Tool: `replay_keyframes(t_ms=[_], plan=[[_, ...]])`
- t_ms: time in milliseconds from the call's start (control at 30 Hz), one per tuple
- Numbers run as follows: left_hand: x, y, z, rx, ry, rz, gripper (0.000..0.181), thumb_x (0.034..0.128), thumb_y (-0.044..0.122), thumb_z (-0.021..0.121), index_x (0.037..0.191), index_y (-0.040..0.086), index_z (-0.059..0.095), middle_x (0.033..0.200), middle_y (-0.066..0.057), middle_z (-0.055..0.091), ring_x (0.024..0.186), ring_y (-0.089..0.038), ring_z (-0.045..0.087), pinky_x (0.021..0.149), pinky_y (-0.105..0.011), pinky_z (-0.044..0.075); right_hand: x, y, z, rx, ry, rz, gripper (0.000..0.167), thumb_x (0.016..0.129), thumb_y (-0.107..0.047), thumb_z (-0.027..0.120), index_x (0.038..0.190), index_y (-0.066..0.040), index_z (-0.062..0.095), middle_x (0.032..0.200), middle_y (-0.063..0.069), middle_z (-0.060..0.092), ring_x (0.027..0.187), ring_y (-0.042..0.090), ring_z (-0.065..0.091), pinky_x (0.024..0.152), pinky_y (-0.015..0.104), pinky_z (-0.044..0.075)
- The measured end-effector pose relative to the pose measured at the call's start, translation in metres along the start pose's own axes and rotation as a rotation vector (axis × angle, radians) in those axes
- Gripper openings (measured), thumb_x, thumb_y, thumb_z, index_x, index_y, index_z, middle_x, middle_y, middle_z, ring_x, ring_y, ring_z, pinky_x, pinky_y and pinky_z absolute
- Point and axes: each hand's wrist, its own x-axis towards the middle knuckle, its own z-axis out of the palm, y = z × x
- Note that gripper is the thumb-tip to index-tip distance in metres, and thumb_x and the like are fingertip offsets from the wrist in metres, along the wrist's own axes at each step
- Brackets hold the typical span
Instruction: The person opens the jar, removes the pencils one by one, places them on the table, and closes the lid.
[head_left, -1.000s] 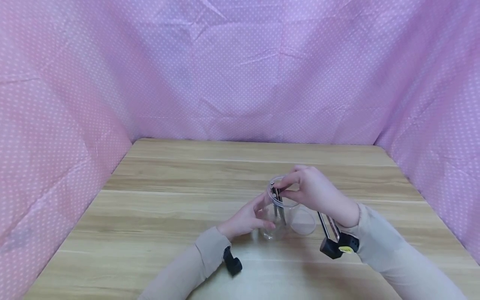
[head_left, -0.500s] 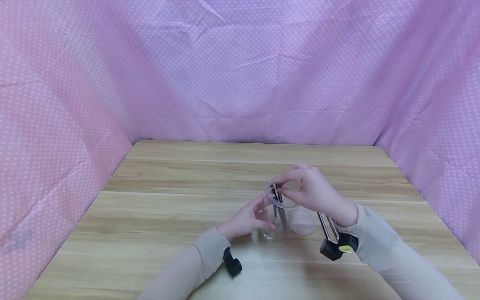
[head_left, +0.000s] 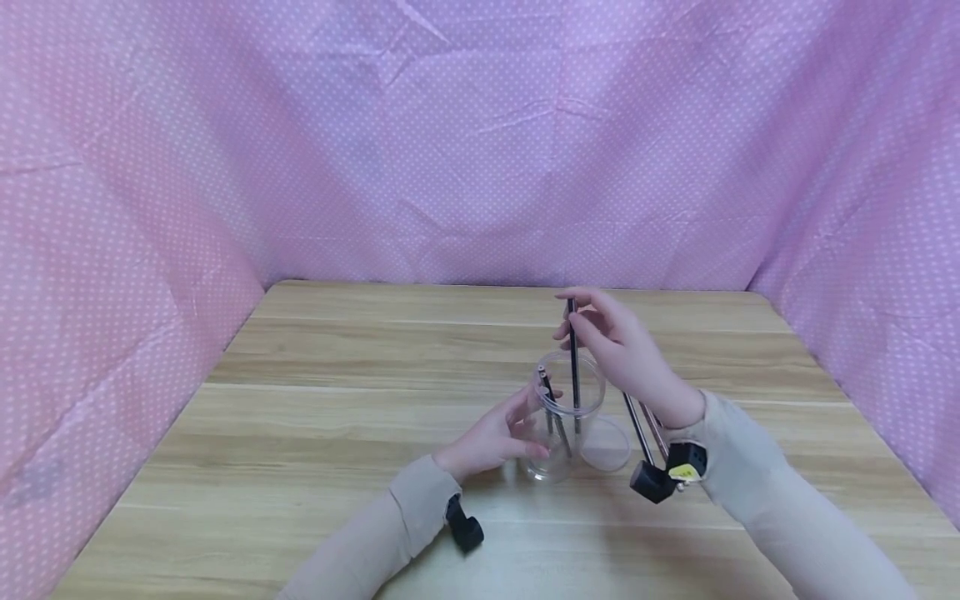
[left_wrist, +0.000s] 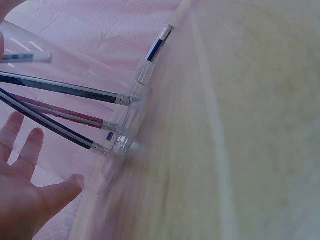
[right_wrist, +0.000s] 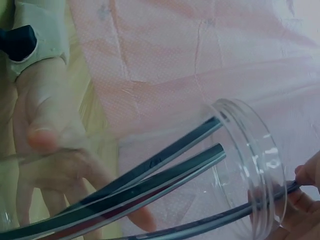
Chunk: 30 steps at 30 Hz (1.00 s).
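A clear plastic jar stands on the table, its round mouth uncovered. My left hand grips its side, thumb at the front and fingers behind. Inside lean several dark striped pencils. One of those lower in the jar shows reddish in the left wrist view. My right hand, above the rim, pinches the top of another dark pencil. That pencil stands nearly upright, its lower part inside the jar. In the right wrist view the fingertips holding it are at the image edge.
A round clear lid lies on the wooden table just right of the jar. Beyond it lie two more pencils, partly hidden by the right wrist camera. Pink dotted cloth hangs around the table.
My right hand has risen from the jar's rim, drawing one pencil upward and apart from the others. The left hand and the jar have stayed in place.
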Motion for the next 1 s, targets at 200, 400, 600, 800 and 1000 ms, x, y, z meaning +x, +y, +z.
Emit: replay_keyframes(t_ms=[200, 400, 600, 800, 1000], plan=[[0.0, 0.0, 0.001, 0.048, 0.019, -0.007, 0.096, 0.0787, -0.002, 0.071, 0.152, 0.027, 0.017, 0.153, -0.003, 0.033, 0.142, -0.021, 0.028, 0.117, -0.047, 0.022, 0.012, 0.004, -0.003, 0.14, 0.002, 0.095, 0.031, 0.1, -0.003, 0.037, 0.128, 0.009, 0.043, 0.095, 0.005, 0.049, 0.075, 0.006, 0.062, 0.072, 0.025, 0.058], [0.0, -0.002, 0.001, 0.088, 0.044, -0.039, 0.096, 0.0777, 0.005, 0.074, 0.151, 0.03, 0.018, 0.154, -0.002, 0.031, 0.141, -0.022, 0.03, 0.117, -0.051, 0.02, 0.018, 0.011, -0.008, 0.252, -0.034, 0.154, 0.035, 0.101, -0.007, 0.035, 0.134, 0.004, 0.037, 0.096, 0.004, 0.05, 0.076, 0.008, 0.06, 0.074, 0.027, 0.058], [0.001, -0.002, 0.0, 0.078, 0.039, -0.03, 0.094, 0.0788, 0.001, 0.072, 0.152, 0.028, 0.019, 0.155, -0.004, 0.029, 0.141, -0.023, 0.029, 0.117, -0.051, 0.021, 0.021, 0.015, -0.009, 0.263, -0.11, 0.186, 0.039, 0.103, -0.013, 0.031, 0.142, -0.005, 0.028, 0.086, -0.001, 0.06, 0.07, 0.012, 0.065, 0.07, 0.032, 0.059], [0.0, -0.001, 0.0, 0.064, 0.024, -0.007, 0.094, 0.0797, 0.002, 0.072, 0.153, 0.022, 0.017, 0.156, -0.005, 0.026, 0.142, -0.024, 0.027, 0.116, -0.049, 0.022, 0.023, 0.017, -0.009, 0.258, -0.105, 0.201, 0.043, 0.104, -0.017, 0.03, 0.146, -0.01, 0.026, 0.081, -0.004, 0.061, 0.069, 0.013, 0.066, 0.069, 0.032, 0.059], [0.0, -0.003, -0.001, 0.079, 0.023, -0.013, 0.093, 0.0791, 0.006, 0.073, 0.152, 0.024, 0.019, 0.155, -0.003, 0.029, 0.142, -0.022, 0.028, 0.116, -0.05, 0.022, 0.027, 0.02, -0.006, 0.288, -0.101, 0.21, 0.041, 0.104, -0.018, 0.032, 0.144, -0.009, 0.027, 0.078, -0.002, 0.06, 0.065, 0.013, 0.066, 0.064, 0.034, 0.059]])
